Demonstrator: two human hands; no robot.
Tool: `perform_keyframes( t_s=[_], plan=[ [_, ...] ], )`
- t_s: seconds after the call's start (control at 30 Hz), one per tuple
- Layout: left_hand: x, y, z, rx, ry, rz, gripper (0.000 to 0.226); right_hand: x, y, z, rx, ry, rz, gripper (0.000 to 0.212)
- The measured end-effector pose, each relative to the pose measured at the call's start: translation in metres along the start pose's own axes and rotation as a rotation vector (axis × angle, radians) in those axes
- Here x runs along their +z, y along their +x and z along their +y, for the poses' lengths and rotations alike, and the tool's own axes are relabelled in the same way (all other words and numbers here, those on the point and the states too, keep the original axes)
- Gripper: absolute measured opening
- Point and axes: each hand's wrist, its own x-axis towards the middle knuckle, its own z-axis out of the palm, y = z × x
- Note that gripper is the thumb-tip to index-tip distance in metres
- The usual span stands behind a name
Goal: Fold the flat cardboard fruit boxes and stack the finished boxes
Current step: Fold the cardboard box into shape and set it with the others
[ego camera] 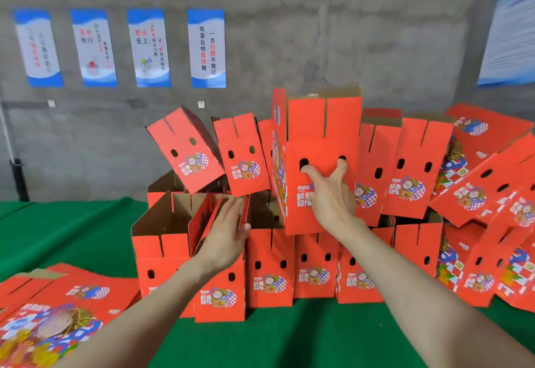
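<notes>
A folded red fruit box [321, 136] stands upright on top of the lower row of finished boxes [272, 266]. My right hand [330, 194] holds it by its front face, thumb and a finger hooked into the two oval holes. My left hand [228, 231] lies flat with straight fingers on the top flaps of a lower box [220, 298]. A pile of flat, unfolded boxes [58, 309] lies at the lower left on the green table [289, 338].
More folded boxes lean in a second layer at the left [185, 147] and right [414, 165], with a tumbled heap at the far right [492, 188]. An open-topped box [162, 222] stands left of my left hand. A concrete wall with posters [207, 49] is behind.
</notes>
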Motion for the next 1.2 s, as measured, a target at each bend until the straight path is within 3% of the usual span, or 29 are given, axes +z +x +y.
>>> perform_keyframes(
  t_s=[0.33, 0.5, 0.63, 0.7, 0.8, 0.87, 1.0, 1.2],
  plan=[
    [0.05, 0.055, -0.013, 0.048, 0.048, -0.241, 0.064, 0.077, 0.042, 0.014, 0.076, -0.062, -0.034, 0.069],
    [0.076, 0.065, -0.022, -0.004, 0.048, -0.403, 0.065, 0.106, 0.028, 0.014, 0.1, -0.022, -0.012, 0.088],
    [0.088, 0.07, -0.024, -0.051, -0.04, -0.433, 0.072, 0.124, 0.012, 0.01, -0.167, 0.017, 0.185, 0.087],
    [0.089, 0.07, -0.025, -0.018, -0.059, -0.452, 0.074, 0.127, 0.022, 0.01, -0.328, -0.096, 0.087, 0.096],
    [0.083, 0.066, -0.034, 0.016, 0.082, -0.492, 0.072, 0.126, 0.042, 0.017, -0.333, -0.259, -0.094, 0.085],
    [0.07, 0.059, -0.046, -0.034, 0.174, -0.467, 0.072, 0.126, 0.046, 0.018, -0.281, -0.29, -0.129, 0.087],
    [0.019, 0.032, -0.081, -0.148, 0.152, -0.265, 0.065, 0.127, 0.043, 0.017, -0.209, -0.287, -0.161, 0.097],
    [-0.084, -0.042, -0.139, -0.379, 0.259, -0.118, 0.06, 0.119, 0.04, 0.009, -0.139, -0.29, -0.197, 0.09]
  ],
)
